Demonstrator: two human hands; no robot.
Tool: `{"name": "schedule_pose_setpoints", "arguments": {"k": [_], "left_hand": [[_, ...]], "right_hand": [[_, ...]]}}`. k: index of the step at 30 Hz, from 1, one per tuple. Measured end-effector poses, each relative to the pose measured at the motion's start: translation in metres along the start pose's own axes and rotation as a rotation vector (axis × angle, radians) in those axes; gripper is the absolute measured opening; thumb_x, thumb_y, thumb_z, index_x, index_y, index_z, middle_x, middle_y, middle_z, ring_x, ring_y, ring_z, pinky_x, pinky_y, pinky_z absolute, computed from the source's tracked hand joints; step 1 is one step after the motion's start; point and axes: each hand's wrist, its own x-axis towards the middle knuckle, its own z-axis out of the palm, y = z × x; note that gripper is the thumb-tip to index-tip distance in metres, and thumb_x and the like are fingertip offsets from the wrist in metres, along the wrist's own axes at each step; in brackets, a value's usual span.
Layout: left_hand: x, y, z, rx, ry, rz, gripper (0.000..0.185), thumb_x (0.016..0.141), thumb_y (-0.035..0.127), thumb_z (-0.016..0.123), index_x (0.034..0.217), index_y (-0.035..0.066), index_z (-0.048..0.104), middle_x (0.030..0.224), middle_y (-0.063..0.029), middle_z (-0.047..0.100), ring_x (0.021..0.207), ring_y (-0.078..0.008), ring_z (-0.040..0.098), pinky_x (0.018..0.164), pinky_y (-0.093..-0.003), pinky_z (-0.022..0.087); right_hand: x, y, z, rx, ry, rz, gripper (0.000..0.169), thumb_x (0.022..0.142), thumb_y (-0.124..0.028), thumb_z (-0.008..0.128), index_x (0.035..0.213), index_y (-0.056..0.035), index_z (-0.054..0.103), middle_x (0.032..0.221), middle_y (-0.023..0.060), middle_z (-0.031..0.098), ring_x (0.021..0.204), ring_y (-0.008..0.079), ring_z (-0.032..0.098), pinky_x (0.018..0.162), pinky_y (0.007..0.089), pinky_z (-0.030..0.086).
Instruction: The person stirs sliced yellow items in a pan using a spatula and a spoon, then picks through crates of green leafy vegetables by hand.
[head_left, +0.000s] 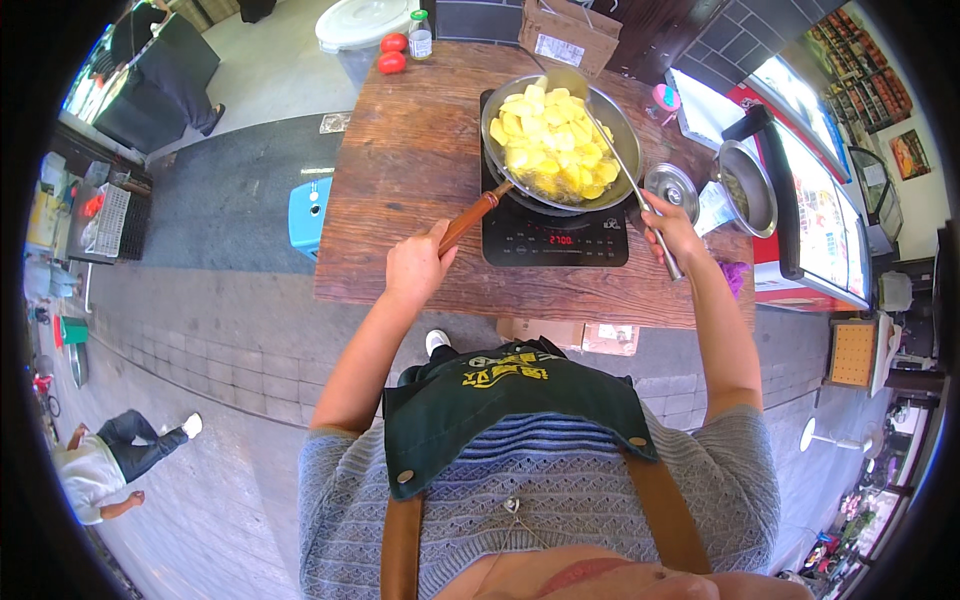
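A metal wok (632, 131) sits tilted on a black induction cooktop (555, 255), full of sliced yellow pieces that look like potato (559, 135), with bubbling liquid at the near side. My left hand (420, 262) grips the wok's wooden handle (476, 219). In my right hand (670, 229) is the long metal handle of a ladle or turner (619, 159); its head rests at the wok's far right rim, over the pieces. The cooktop's red display is lit.
On the wooden table (397, 187) stand two tomatoes (391, 52), a green-capped jar (420, 36), a cardboard box (570, 34), a metal lid (671, 191) and a steel bowl (750, 187). A blue stool (306, 217) is left of it. A person (97, 465) walks at far left.
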Motion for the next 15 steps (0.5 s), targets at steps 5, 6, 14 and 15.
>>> {"name": "schedule_pose_setpoints", "arguments": {"k": [5,6,14,15], "left_hand": [[0.0,0.0,0.001,-0.002,0.036,0.028,0.036,0.077,0.026,0.067,0.11,0.013,0.058,0.073,-0.0148,0.065,0.065,-0.0349,0.064,0.058,-0.0456,0.051],[0.0,0.001,0.001,-0.006,0.041,0.029,0.036,0.077,0.026,0.067,0.11,0.013,0.058,0.074,-0.015,0.065,0.066,-0.0349,0.064,0.058,-0.0456,0.051],[0.001,0.009,-0.003,0.025,-0.022,-0.059,0.041,0.076,0.029,0.069,0.114,0.014,0.061,0.078,-0.0168,0.066,0.069,-0.0361,0.065,0.063,-0.0462,0.052],[0.0,0.006,0.001,0.014,0.0,-0.049,0.041,0.076,0.029,0.069,0.114,0.014,0.061,0.078,-0.0168,0.066,0.069,-0.036,0.065,0.063,-0.0463,0.052]], "right_hand": [[0.004,-0.023,-0.012,-0.308,-0.096,-0.082,0.053,0.089,-0.007,0.049,0.14,-0.0185,0.04,0.059,-0.0012,0.045,0.042,0.0064,0.039,0.036,0.0233,0.033],[-0.002,-0.034,-0.015,-0.44,-0.097,-0.083,0.054,0.085,-0.008,0.05,0.138,-0.0206,0.043,0.066,0.0073,0.056,0.051,0.0146,0.053,0.046,0.0301,0.043],[-0.075,-0.072,-0.033,-1.208,-0.003,-0.324,0.054,0.08,-0.009,0.056,0.132,-0.0223,0.049,0.096,0.0234,0.063,0.086,0.037,0.059,0.08,0.0413,0.045],[-0.091,-0.079,-0.033,-1.234,0.008,-0.3,0.054,0.08,-0.008,0.056,0.131,-0.0216,0.05,0.093,0.0233,0.063,0.082,0.0358,0.059,0.079,0.0395,0.045]]}}
